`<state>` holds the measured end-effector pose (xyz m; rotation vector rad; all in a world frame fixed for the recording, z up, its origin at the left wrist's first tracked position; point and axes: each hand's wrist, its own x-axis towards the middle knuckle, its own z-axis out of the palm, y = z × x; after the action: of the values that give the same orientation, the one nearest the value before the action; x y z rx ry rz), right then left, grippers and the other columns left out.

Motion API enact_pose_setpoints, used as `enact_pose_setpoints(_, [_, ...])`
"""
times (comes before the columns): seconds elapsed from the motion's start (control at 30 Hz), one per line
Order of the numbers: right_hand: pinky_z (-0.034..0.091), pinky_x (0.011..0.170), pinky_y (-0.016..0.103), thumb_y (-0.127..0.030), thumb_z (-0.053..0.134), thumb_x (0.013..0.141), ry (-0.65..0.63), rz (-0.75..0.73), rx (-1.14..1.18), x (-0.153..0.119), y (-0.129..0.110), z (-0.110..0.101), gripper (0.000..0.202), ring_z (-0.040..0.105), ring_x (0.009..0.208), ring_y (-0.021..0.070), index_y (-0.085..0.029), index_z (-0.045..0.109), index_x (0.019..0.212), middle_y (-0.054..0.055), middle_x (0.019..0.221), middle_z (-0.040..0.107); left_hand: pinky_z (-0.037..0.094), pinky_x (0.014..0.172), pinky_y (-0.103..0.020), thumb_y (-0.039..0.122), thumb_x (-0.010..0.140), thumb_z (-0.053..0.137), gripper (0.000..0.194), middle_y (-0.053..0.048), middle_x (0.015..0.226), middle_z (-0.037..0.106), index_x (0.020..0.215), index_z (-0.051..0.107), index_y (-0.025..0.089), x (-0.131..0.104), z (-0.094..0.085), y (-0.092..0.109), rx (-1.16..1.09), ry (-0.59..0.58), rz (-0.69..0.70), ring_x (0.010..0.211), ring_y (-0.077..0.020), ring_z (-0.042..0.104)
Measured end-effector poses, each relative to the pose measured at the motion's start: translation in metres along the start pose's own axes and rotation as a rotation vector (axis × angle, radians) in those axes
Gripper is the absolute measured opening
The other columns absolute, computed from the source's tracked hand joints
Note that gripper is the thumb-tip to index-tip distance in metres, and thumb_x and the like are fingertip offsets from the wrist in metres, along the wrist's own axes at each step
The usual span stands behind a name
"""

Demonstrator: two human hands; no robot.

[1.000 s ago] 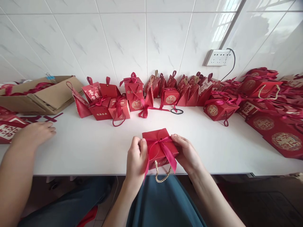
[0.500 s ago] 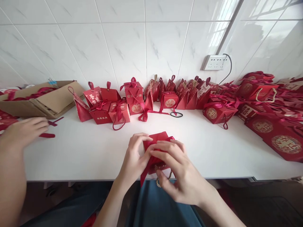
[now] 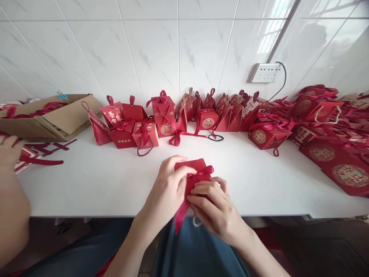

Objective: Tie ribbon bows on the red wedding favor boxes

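A small red gift box (image 3: 188, 164) sits at the table's front edge, between my hands. A red satin ribbon is tied on it in a bow (image 3: 206, 170), and a long ribbon tail (image 3: 181, 216) hangs over the edge. My left hand (image 3: 170, 188) is curled round the box's left side, its index fingertip at the bow's knot; its thumb is hidden. Lower down, my right hand (image 3: 215, 209) has its fingers bent together on the ribbon at the box's front right. Beneath that hand a twisted gold cord handle (image 3: 196, 222) partly shows.
Finished-looking red gift boxes (image 3: 122, 134) line the tiled wall, with a black hair tie (image 3: 216, 137) before them. A large heap of boxes (image 3: 346, 161) fills the right. At left are a cardboard box (image 3: 72, 119) of ribbons, loose ribbons (image 3: 43, 159) and another person's arm (image 3: 13, 207).
My right hand has moved down off the bow, uncovering its right loop. My left index finger now reaches onto the knot. The other person's hand at left has drawn back leftward.
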<state>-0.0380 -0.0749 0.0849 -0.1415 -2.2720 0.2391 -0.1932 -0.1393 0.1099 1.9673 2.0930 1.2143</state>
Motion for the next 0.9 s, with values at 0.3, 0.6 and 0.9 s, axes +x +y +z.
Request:
enact_pose_setpoints(0.3, [0.047, 0.076, 0.034, -0.021, 0.042, 0.094, 0.184, 0.140, 0.145, 0.100, -0.001, -0.081, 0.024, 0.063, 0.080, 0.0160, -0.026, 0.063, 0.104, 0.002, 0.092, 0.064, 0.047, 0.101, -0.041, 0.023, 0.090, 0.051, 0.017, -0.006, 0.116, 0.059, 0.097, 0.067, 0.025, 0.000, 0.007, -0.007, -0.153, -0.088, -0.096, 0.119, -0.0232, 0.052])
enact_pose_setpoints(0.6, [0.018, 0.043, 0.026, -0.042, 0.051, 0.091, -0.567, 0.516, 0.067, 0.049, 0.015, -0.069, 0.049, 0.024, 0.040, 0.0072, -0.019, 0.040, 0.049, -0.004, 0.042, 0.035, 0.046, 0.101, -0.039, 0.024, 0.088, 0.051, 0.016, -0.006, 0.119, 0.056, 0.100, 0.062, 0.024, -0.005, 0.008, 0.001, -0.091, -0.066, -0.094, 0.121, -0.0225, 0.051])
enact_pose_setpoints(0.9, [0.025, 0.048, 0.025, -0.049, 0.043, 0.093, -0.425, 0.885, 0.555, -0.006, 0.015, -0.036, 0.043, 0.027, 0.053, 0.0102, -0.019, 0.044, 0.061, -0.004, 0.056, 0.034, 0.045, 0.103, -0.040, 0.021, 0.090, 0.048, 0.015, -0.006, 0.122, 0.054, 0.093, 0.062, 0.023, -0.008, 0.014, 0.002, -0.108, -0.010, -0.087, 0.125, -0.0225, 0.049])
